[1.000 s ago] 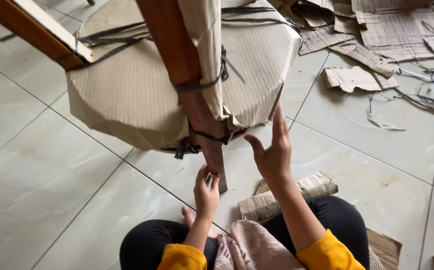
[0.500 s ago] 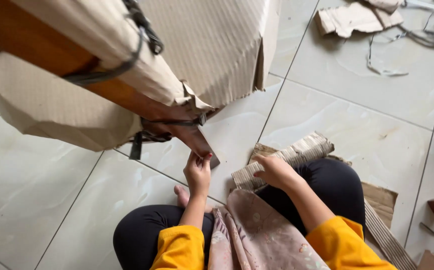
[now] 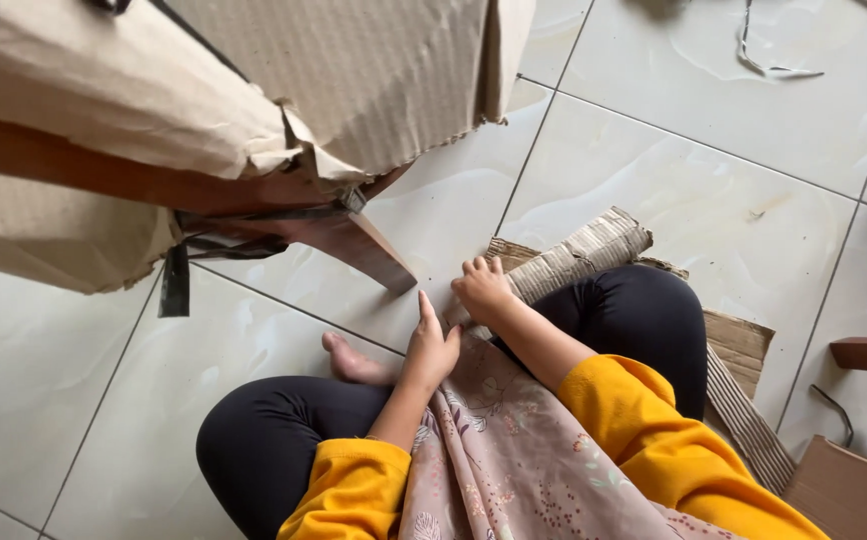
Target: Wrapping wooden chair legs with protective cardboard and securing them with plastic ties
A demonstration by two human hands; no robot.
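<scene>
Two bare hands, the left hand (image 3: pixel 434 345) and the right hand (image 3: pixel 482 288). One rolled strip of brown ridged cardboard (image 3: pixel 579 254). One brown wooden chair leg (image 3: pixel 354 243) wrapped in cardboard. One bare foot (image 3: pixel 352 362).

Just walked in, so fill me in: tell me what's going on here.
A person sits cross-legged on the tiled floor. Their right hand grips a roll of corrugated cardboard beside their knee. The left hand hangs open just below a wooden chair leg, which sticks out of torn cardboard wrapping bound with dark straps.
</scene>
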